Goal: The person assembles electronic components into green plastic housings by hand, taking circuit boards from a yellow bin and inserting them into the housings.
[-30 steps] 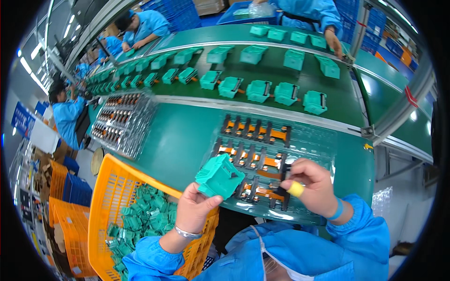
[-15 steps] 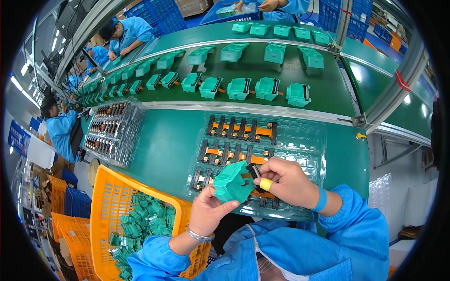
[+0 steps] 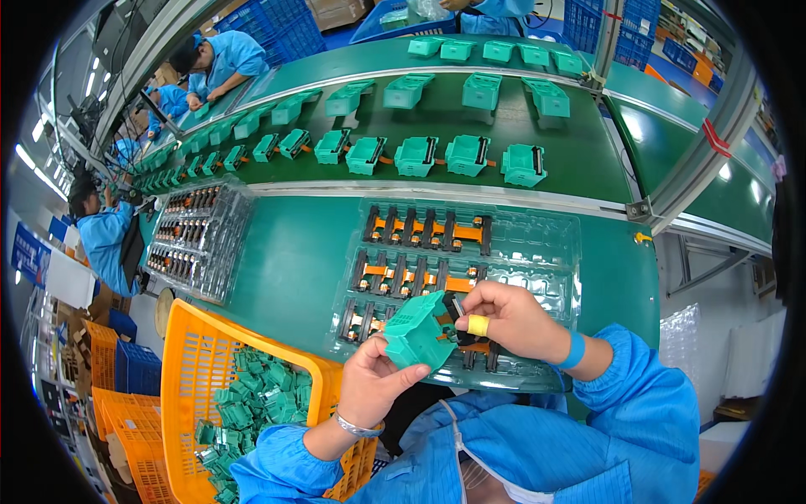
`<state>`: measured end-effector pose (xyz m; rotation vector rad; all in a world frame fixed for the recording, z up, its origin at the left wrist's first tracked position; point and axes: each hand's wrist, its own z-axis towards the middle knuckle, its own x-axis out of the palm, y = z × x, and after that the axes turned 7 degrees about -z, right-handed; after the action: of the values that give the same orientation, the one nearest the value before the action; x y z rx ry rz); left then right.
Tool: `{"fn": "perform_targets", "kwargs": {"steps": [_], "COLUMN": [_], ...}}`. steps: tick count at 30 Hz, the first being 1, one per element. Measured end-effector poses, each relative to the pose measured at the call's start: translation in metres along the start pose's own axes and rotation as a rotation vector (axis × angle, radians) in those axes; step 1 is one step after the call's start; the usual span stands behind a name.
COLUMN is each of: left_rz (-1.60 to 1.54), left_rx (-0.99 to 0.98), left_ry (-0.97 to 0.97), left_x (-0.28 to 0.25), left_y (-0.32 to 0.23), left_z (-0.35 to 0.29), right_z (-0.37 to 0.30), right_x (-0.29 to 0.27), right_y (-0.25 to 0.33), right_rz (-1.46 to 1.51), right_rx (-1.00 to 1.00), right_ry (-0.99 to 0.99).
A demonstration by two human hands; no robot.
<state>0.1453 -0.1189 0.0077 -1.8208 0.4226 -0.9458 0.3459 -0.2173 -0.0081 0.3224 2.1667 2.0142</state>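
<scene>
My left hand (image 3: 375, 385) grips a green plastic housing (image 3: 416, 333) from its lower left, tilted above the near edge of the tray. Pinched in my right hand (image 3: 516, 321), with yellow tape round one finger, is a black strip-shaped part (image 3: 454, 307) held against the housing's right side. My fingers hide much of this part, so how far it is seated cannot be seen. Under my hands lies a clear plastic tray (image 3: 537, 260) bearing rows of black parts with orange ribbons (image 3: 428, 228).
An orange crate (image 3: 243, 321) full of loose green housings (image 3: 260, 388) stands at my left. Stacked clear trays (image 3: 197, 239) sit beyond it. Across the bench runs a green conveyor (image 3: 579, 155) with rows of housings. Co-workers in blue (image 3: 231, 63) work at the far left and far side.
My right hand has shifted slightly left, and the black part sits closer against the housing. The whole view has also moved a little. My left hand keeps its grip.
</scene>
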Motion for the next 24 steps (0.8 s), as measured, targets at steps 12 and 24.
{"fn": "perform_targets", "kwargs": {"steps": [12,24], "left_rz": [0.04,0.101], "left_rx": [0.056,0.041], "left_ry": [0.11,0.15], "left_x": [0.008,0.021], "left_y": [0.004,0.008], "left_z": [-0.002,-0.007], "right_z": [-0.009,-0.021], "right_x": [-0.005,-0.021], "right_y": [0.003,0.013], "right_rz": [0.023,-0.171], "right_rx": [-0.014,0.027], "right_ry": [0.072,0.128]}}
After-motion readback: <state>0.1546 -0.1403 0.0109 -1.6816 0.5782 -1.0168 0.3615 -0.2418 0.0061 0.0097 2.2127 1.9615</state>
